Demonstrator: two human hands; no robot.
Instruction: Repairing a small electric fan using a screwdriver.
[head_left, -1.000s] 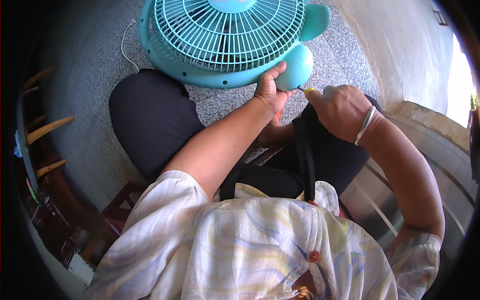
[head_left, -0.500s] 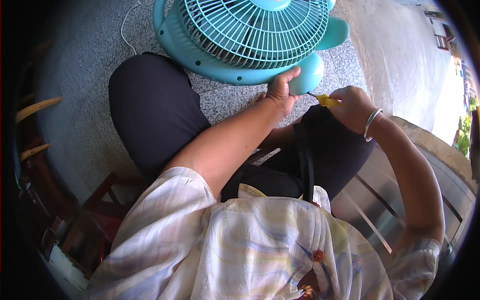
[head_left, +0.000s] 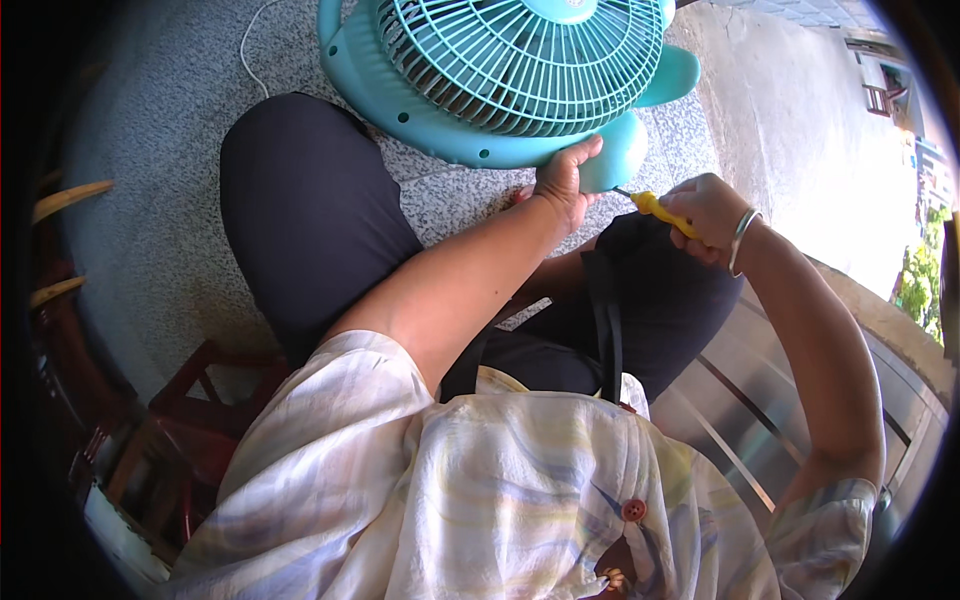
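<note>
A turquoise fan [head_left: 370, 85] with a round wire grille lies in front of me, its top cut off by the picture's upper edge. Gripping its near rim beside a rounded foot is my left hand [head_left: 566, 186], thumb on top and fingers mostly hidden beneath. My right hand [head_left: 708, 215] is closed round the yellow handle of a screwdriver [head_left: 650, 206]. The dark shaft points left, and its tip meets the lower edge of the rounded foot; whether it sits in a screw cannot be seen.
My bent knees [head_left: 300, 180] flank the work on a speckled stone floor [head_left: 440, 200]. A white cord [head_left: 246, 50] runs on the floor left of the fan. A dark red stool [head_left: 205, 395] stands at the lower left; metal panels [head_left: 740, 400] lie at the right.
The right hand has turned about the screwdriver, showing more of the yellow handle. The fan sits slightly further right and higher in the picture, while my left hand keeps its hold.
</note>
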